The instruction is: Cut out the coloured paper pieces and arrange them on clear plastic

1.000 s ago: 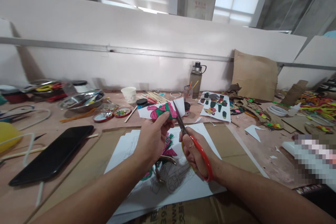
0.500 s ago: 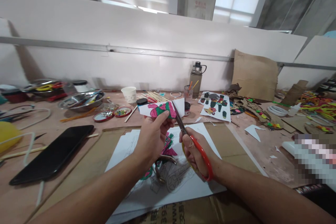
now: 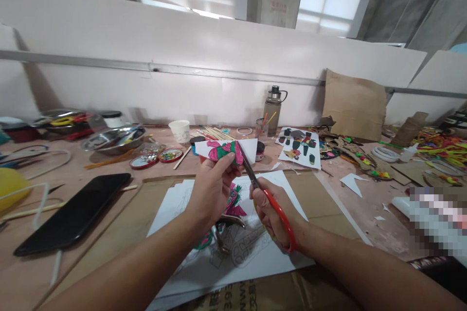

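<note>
Painted paper tips nearer level

The paper [image 3: 222, 148], pink and green with white margins, has levelled, apparently lining its pink edge up with the scissors [image 3: 270, 198]. It's raised near the far edge of the cardboard [image 3: 315, 194]. The left hand [image 3: 215, 184] pinches it; the right hand [image 3: 288, 206] curls closed around the handles.

left hand [image 3: 209, 190]: raised mid-frame, pinching; thumb [image 3: 226, 161] extended up-right, fingers [image 3: 236, 172] curled below
right hand [image 3: 270, 206]: closed grip, slightly lower
hand gap: near, not touching
left forearm [image 3: 146, 272]: bare, angled up from lower left
right forearm [image 3: 365, 260]: bare, in from lower right
</note>
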A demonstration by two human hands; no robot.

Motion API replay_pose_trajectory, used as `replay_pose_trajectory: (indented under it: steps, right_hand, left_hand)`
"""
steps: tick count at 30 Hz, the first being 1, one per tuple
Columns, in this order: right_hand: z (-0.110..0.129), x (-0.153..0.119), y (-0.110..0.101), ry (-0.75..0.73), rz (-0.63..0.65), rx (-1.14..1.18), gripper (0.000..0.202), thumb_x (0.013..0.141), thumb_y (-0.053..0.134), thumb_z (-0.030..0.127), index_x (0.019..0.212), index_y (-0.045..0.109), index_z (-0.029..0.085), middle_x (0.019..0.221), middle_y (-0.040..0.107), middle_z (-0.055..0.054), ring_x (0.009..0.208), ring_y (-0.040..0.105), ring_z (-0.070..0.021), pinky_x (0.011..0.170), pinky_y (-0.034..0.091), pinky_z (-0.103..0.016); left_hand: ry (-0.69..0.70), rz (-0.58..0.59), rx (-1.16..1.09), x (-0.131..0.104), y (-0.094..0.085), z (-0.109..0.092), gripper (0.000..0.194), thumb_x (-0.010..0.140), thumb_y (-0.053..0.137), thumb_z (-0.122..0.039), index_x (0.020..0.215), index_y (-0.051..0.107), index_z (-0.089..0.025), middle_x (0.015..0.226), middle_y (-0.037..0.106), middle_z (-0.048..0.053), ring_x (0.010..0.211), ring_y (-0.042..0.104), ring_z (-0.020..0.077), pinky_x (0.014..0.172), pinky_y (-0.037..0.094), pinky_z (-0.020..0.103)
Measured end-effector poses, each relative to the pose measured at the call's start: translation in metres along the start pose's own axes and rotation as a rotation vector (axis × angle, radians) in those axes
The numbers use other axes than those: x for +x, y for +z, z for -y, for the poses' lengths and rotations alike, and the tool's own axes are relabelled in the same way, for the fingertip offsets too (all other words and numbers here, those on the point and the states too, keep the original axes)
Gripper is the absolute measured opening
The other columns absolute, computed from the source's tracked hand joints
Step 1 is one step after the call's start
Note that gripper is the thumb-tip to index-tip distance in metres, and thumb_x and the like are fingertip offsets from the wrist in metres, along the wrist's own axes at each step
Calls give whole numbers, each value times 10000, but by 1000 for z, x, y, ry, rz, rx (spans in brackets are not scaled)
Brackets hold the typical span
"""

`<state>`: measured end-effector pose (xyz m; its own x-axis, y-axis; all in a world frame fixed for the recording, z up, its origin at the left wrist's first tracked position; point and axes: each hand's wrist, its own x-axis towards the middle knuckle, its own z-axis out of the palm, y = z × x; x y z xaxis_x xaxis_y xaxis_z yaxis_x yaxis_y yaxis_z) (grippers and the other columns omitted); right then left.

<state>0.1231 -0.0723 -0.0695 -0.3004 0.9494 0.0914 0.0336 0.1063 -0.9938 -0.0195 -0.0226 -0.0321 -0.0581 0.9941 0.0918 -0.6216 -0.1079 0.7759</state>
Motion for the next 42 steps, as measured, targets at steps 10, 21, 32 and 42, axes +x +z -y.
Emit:
replay_pose_trajectory:
  steps: [10,21,32,42]
  right_hand:
    - [-1,2,-2,-54,28,29,497,906,522,699,955,471,207,571,360,107,395,267,-20,380,280,-143]
    - [6,0,-1,-26,40,24,535,888,515,731,920,460,200,537,339,115,383,256,-15,375,266,-143]
    - [6,-1,-1,-32,16,-19,579,850,522,771,882,464,196,546,378,95,408,288,-27,380,278,-155]
    - [7,-1,-1,-15,20,-26,584,852,511,780,870,450,199,539,368,100,383,285,-19,368,269,-148]
  left_hand:
    - [-5,5,101,1,-4,0,199,628,828,-265,643,676,-137,605,650,17,572,591,116,602,481,233]
    - [21,24,76,1,-3,-2,206,624,839,-242,664,659,-149,614,648,5,575,574,116,591,471,231]
    - [25,20,90,0,-1,-4,207,622,820,-230,677,631,-162,611,636,-4,562,570,122,587,463,245]
    - [22,45,80,1,-2,-3,189,640,806,-221,659,626,-165,589,613,-8,551,557,117,587,462,245]
